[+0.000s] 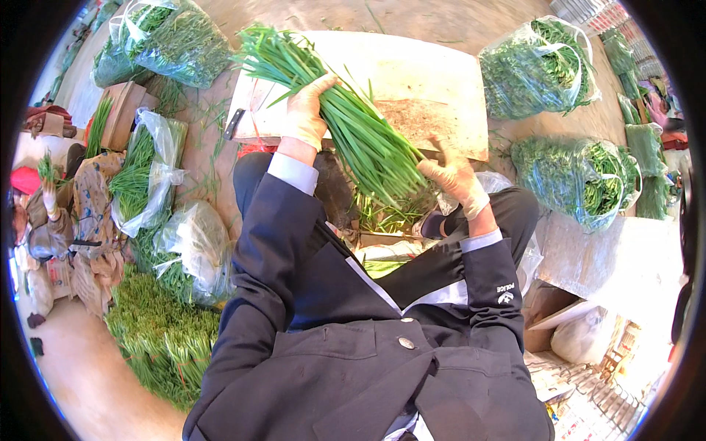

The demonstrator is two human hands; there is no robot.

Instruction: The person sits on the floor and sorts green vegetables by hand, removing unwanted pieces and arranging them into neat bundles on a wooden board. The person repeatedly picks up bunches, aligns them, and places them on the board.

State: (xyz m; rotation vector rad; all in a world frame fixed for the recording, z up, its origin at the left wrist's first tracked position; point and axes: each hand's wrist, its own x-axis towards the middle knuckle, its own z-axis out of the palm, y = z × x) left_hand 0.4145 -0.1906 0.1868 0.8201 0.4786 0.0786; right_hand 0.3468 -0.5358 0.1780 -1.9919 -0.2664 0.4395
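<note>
My left hand [306, 113], in a thin pale glove, is closed around a thick bunch of long flat green leaves, likely garlic chives [361, 127]. The bunch slants down from upper left to lower right over the near edge of a pale board [419, 71]. At its lower end is my gloved right hand [455, 179], fingers spread and slightly blurred. Its thumb is close to the leaf ends; whether it touches them I cannot tell. A knife's black handle [234, 124] shows at the board's left edge. Loose green trimmings [389, 215] lie below the bunch, between my legs.
Plastic bags of greens stand at upper left [171, 44], upper right [538, 69] and right [579, 179]. Tied bundles of greens [162, 336] are stacked at lower left. Another person [52, 220] sits at far left, holding greens. A flat panel [606, 259] lies at right.
</note>
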